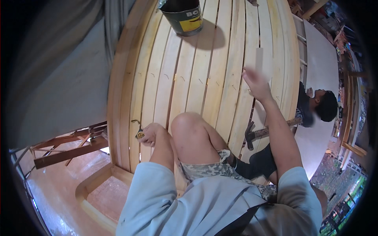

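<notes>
Nearest me is my own grey shirt [220,204], then my bare knee [191,129], bent up as I sit on the pale wooden slats [157,94]. Beside my right leg lies a hammer [258,134], its handle passing under my right forearm. My left hand [151,134] has its fingers curled round what looks like a small black-and-yellow tape measure [139,134], low over the slats left of my knee, a dark loop trailing ahead of it. My right hand [258,83] reaches farther out, just short of a pale strip [259,59]; its fingers are blurred, so I cannot tell whether they are spread, clenched or pinching anything. To handle this well, I judge the left grip should be firm but low, the wrist relaxed, and the right hand should slow down before it touches the wood. A line of what look like nails [182,78] runs across the slats, some seemingly leaning, so I'd lift my palm over them rather than drag it across. Beyond stands a dark can [177,19] with a yellow label patch, and off to the right is another person [313,102], beside the slats.
</notes>
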